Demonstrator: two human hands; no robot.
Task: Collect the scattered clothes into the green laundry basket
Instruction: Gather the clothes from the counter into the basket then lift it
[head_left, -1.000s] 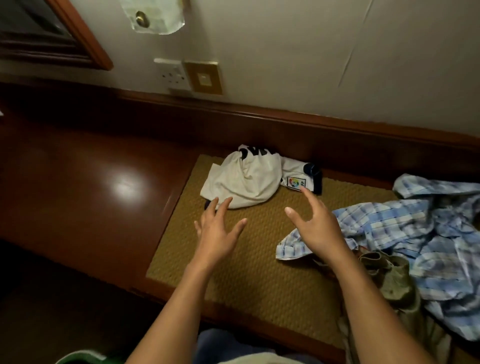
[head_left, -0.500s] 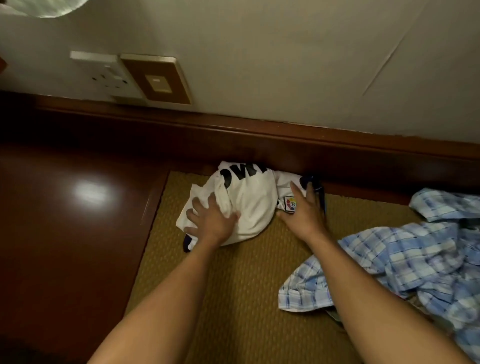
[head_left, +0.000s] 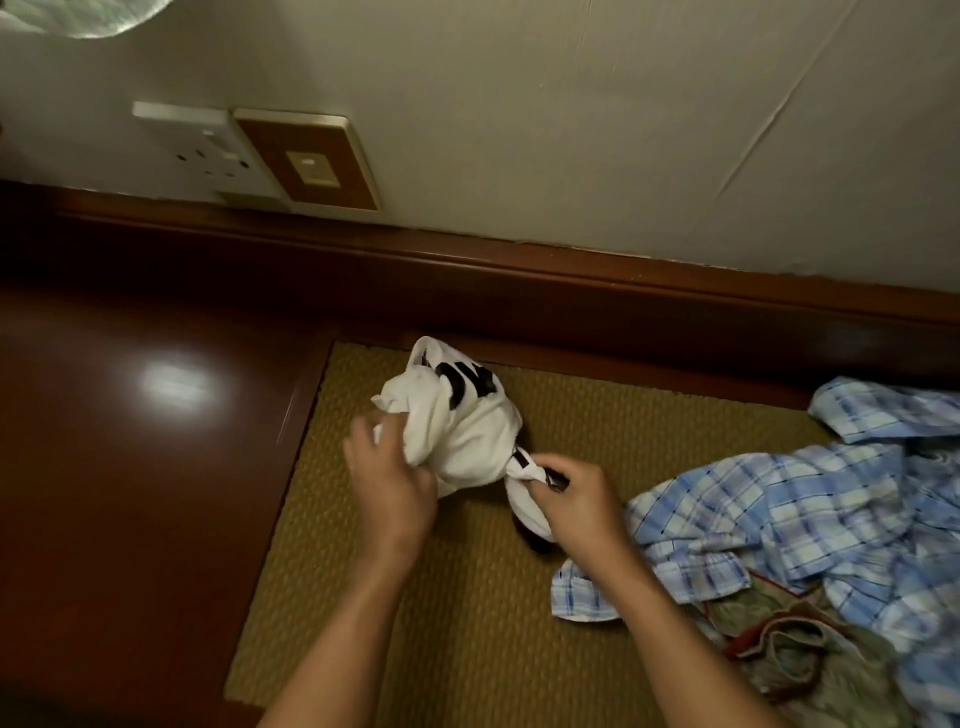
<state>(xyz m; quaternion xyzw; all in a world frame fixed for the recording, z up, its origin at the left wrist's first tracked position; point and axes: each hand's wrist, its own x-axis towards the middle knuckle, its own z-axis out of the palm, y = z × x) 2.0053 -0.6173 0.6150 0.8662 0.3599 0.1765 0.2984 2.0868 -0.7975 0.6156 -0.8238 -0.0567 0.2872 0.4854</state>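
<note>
The black print on the shirt (head_left: 462, 415) is folded and not readable, the plaid shirt (head_left: 810, 514) is cut at 3 o'clock, and the olive garment (head_left: 810, 670) lies partly under it.

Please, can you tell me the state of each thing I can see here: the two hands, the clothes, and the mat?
left hand: closed on the white shirt
right hand: pinching its twisted end
white shirt: bunched, gripped by both hands
blue checked shirt: crumpled on the mat
olive garment: heaped, partly under the checked shirt
woven mat: flat
</note>
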